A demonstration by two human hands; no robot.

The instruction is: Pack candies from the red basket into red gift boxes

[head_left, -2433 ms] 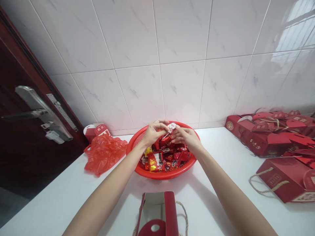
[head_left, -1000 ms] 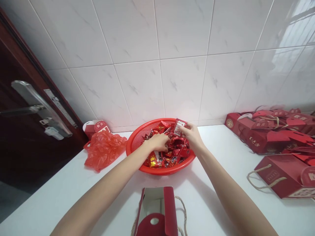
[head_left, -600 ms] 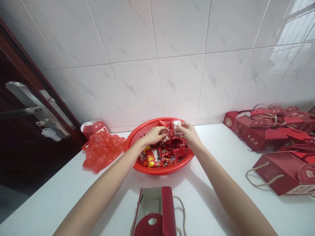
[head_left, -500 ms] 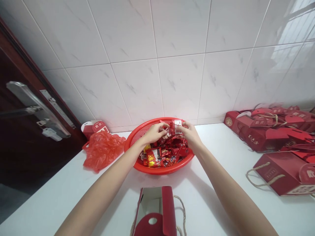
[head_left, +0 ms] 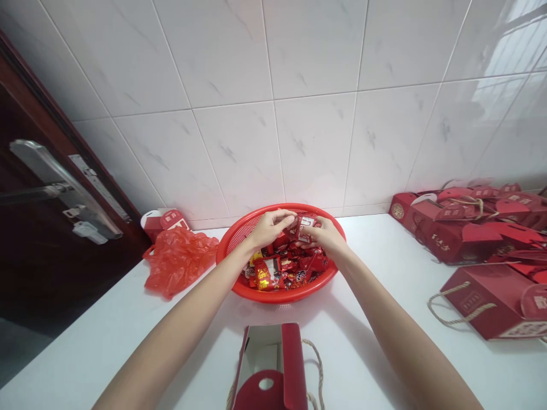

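A red plastic basket (head_left: 282, 296) holds many small wrapped candies (head_left: 269, 273), mostly red with gold and white print. Above the back of the pile, my right hand (head_left: 327, 236) grips a red-and-white candy packet (head_left: 306, 225) between thumb and fingers. My left hand (head_left: 270, 229) is closed in a pinch beside it, on a dark red candy packet (head_left: 292, 230) that partly overlaps the other one. In front of the basket stands an open red gift box (head_left: 293, 364) with a white inside and rope handles; its near end is cut off by the frame.
A crumpled red plastic bag (head_left: 179, 259) and a small red box (head_left: 164, 223) lie left of the basket. Several red gift boxes (head_left: 465, 239) are grouped on the right. A tiled wall (head_left: 316, 142) rises behind the white table (head_left: 367, 341); a dark door (head_left: 34, 239) stands at left.
My left fingers have moved slightly up and right toward the right hand's packet. The packet in my right hand has shifted and turned a little lower. Basket and boxes stay put.
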